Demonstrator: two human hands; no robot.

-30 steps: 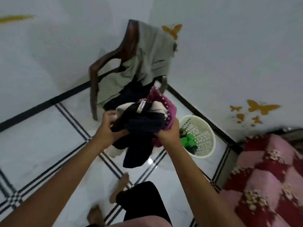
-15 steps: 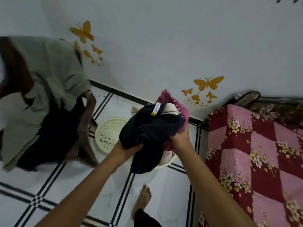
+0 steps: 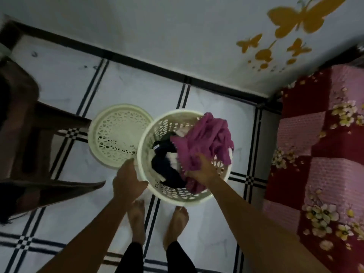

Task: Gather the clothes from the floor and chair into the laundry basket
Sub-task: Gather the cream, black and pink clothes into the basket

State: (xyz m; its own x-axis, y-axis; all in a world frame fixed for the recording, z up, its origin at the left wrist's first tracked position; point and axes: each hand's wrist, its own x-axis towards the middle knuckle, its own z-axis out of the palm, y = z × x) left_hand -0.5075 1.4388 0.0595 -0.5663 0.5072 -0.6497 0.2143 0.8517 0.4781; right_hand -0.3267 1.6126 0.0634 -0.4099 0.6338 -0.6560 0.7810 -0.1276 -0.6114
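Observation:
A cream perforated laundry basket [image 3: 146, 134] stands on the tiled floor right in front of my feet. Inside it lie a magenta cloth [image 3: 204, 140], a dark navy garment [image 3: 165, 164] and a bit of white fabric [image 3: 173, 157]. My right hand [image 3: 201, 170] is down inside the basket, pressing on the magenta cloth. My left hand [image 3: 128, 180] grips the basket's left rim. The wooden chair [image 3: 25, 134] stands at the left edge, blurred, with dark cloth barely showing on it.
The basket's round cream lid [image 3: 116, 134] lies flat on the floor to the left of the basket, between it and the chair. A bed with a red and pink floral cover [image 3: 319, 154] fills the right side. The wall with yellow butterfly stickers [image 3: 291, 18] lies just beyond.
The bundle of clothes, held up in both hands, has gone down into the basket. My left hand let go of it and took the rim. My view swung from the chair down onto the basket.

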